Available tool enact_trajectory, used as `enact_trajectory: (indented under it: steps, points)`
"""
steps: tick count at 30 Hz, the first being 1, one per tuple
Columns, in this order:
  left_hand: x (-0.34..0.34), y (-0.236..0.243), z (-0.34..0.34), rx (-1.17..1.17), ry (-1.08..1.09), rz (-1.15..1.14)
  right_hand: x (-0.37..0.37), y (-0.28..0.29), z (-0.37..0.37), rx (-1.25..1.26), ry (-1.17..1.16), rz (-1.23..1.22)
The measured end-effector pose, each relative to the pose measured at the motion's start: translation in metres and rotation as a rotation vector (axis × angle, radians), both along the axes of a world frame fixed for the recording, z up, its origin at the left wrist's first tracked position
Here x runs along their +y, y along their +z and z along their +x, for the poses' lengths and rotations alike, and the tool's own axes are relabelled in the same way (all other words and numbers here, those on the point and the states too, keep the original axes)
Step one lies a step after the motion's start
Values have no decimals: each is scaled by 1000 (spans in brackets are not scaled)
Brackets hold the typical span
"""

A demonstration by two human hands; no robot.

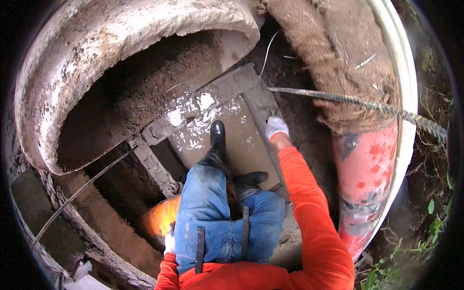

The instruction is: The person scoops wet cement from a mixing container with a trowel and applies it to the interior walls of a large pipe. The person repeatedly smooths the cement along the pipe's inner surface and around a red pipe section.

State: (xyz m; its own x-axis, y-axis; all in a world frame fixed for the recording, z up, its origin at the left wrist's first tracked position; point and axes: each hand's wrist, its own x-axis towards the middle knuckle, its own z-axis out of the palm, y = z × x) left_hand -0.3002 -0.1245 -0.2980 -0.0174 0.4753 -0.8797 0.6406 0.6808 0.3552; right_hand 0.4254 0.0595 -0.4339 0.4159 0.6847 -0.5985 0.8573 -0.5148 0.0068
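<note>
My right hand, in a whitish glove, rests closed at the muddy beam along the right side of a water-filled trough; what its fingers grip, if anything, is hidden. My left hand, also gloved, is low beside my left thigh, close to a rounded orange thing that looks like a pipe. Its fingers are mostly out of sight. One black rubber boot stands in the shallow murky water, and the other boot is nearer me, turned to the right.
A broken concrete pipe arches at the upper left. On the right lies a red pipe, wrapped farther up in brown sacking. A taut rope crosses from the right; another rope runs at lower left. Plants grow at the right edge.
</note>
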Motion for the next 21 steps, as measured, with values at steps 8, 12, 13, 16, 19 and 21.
enact_trajectory:
  steps: [8,12,13,16,19,21]
  points:
    - [3,6,38,-138,279,-123,-115,85,-18,1037,-1262,245]
    - [8,-4,10,-145,84,-70,-96,29,-91,791,-1204,388]
    - [3,-8,-9,-200,141,-55,-59,36,-116,1032,-1528,383]
    - [-1,-22,-62,-233,14,11,5,11,-141,1291,-1481,384]
    - [26,-40,-39,-373,239,-161,16,-51,-94,1749,-1519,502]
    - [25,-1,-16,-255,243,-152,21,-43,-106,1506,-1596,535]
